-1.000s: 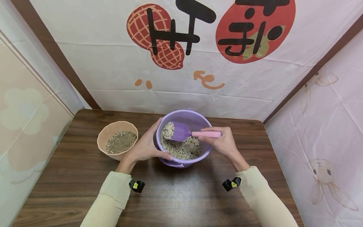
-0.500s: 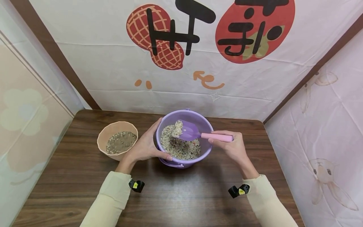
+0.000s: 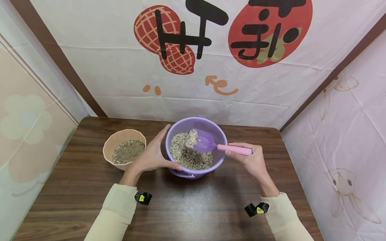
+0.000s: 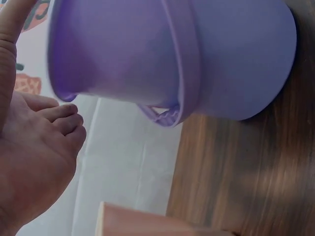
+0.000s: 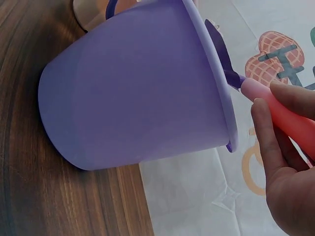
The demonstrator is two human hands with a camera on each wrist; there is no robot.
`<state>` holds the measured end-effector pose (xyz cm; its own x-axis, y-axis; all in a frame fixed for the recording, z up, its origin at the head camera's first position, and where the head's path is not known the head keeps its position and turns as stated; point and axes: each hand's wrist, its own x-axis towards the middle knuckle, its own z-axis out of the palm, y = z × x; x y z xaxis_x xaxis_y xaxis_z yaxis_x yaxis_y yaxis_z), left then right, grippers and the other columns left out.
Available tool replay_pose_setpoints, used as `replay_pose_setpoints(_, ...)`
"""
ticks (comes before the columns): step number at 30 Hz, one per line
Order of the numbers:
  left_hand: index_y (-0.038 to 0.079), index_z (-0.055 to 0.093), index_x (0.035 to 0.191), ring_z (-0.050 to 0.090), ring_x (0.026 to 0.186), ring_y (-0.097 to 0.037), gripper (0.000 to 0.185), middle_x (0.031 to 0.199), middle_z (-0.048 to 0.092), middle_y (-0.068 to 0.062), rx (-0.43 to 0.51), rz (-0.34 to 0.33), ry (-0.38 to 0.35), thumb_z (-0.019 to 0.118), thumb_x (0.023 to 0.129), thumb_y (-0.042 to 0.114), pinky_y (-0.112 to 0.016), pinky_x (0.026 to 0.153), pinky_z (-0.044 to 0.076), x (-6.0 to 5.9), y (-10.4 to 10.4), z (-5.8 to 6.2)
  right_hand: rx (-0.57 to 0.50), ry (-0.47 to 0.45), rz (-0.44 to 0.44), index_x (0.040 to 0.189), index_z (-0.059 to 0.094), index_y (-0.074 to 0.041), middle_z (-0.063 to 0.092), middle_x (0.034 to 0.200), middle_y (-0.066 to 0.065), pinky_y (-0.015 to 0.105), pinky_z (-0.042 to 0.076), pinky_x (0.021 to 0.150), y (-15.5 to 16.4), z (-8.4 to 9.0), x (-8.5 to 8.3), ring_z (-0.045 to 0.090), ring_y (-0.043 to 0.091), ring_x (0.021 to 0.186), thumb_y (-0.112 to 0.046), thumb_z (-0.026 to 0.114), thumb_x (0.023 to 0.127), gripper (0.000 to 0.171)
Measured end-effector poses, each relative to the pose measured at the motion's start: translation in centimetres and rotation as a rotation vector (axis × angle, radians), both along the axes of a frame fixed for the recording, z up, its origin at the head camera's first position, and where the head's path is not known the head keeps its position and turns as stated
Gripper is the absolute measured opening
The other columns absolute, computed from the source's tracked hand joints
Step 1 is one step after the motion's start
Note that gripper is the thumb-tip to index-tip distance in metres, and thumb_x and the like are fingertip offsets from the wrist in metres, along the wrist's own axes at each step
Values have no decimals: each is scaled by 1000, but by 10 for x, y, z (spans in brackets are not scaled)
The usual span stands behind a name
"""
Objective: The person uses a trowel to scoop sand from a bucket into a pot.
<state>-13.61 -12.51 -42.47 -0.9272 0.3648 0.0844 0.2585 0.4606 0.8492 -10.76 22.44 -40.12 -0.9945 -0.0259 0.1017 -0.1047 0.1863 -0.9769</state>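
A purple bucket with a mix of pale grains and dark soil in it stands on the table. My right hand holds the pink handle of a purple toy shovel between thumb and fingers. The blade, with pale grains on its tip, is over the mix inside the bucket. At the bucket's left side my left hand is spread, thumb near the front rim. In the left wrist view its fingers are apart from the bucket wall.
To the left of my left wrist stands a peach-coloured bowl with soil and grains in it. The bucket's handle hangs down in front. A printed white cloth rises behind the wooden table.
My right hand has drawn the shovel to the right within the bucket, the load still on its tip. My left hand has shifted slightly left.
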Motion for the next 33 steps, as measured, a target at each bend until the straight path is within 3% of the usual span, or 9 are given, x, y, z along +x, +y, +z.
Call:
replay_pose_setpoints(6,29,5,165,17,152,-35,141,169,12,-8,-65,104,31,97,60,51,-63,118,22,13,-26,6,-37,-12,6,112,76,5,77,99,11,30,60,76,-1,1,1,74,22,92,-10,88,79,38)
replay_pose_setpoints(12,25,2,165,19,150,-41,137,168,14,-14,-94,259,81,96,66,45,-68,113,25,24,-67,6,-44,-14,8,113,75,7,77,100,12,30,60,76,-1,1,1,75,22,92,-9,88,80,39)
replay_pose_setpoints(17,20,-1,165,11,151,-46,140,169,4,-16,-144,375,80,96,66,45,-75,111,20,31,-101,-1,-48,-16,23,114,74,7,77,100,13,30,60,78,-1,1,0,74,23,95,-9,87,81,39)
replay_pose_setpoints(22,14,-7,163,4,150,-51,142,168,-6,-19,-190,418,22,93,69,48,-79,108,16,35,-122,-16,-57,-15,22,113,74,7,77,99,13,30,60,78,-1,2,-1,74,23,96,-9,87,81,39)
replay_pose_setpoints(28,3,-3,162,7,150,-51,142,167,0,-25,-204,458,25,94,68,46,-74,112,17,37,-133,-37,-58,-23,28,114,74,8,77,99,13,31,60,79,-3,6,0,74,23,96,-10,87,81,40)
replay_pose_setpoints(33,5,1,163,13,147,-54,136,165,6,-29,-191,466,13,93,70,45,-75,111,20,38,-135,-46,-38,-34,32,114,75,6,77,98,11,31,59,79,-6,10,0,74,23,95,-13,88,81,40)
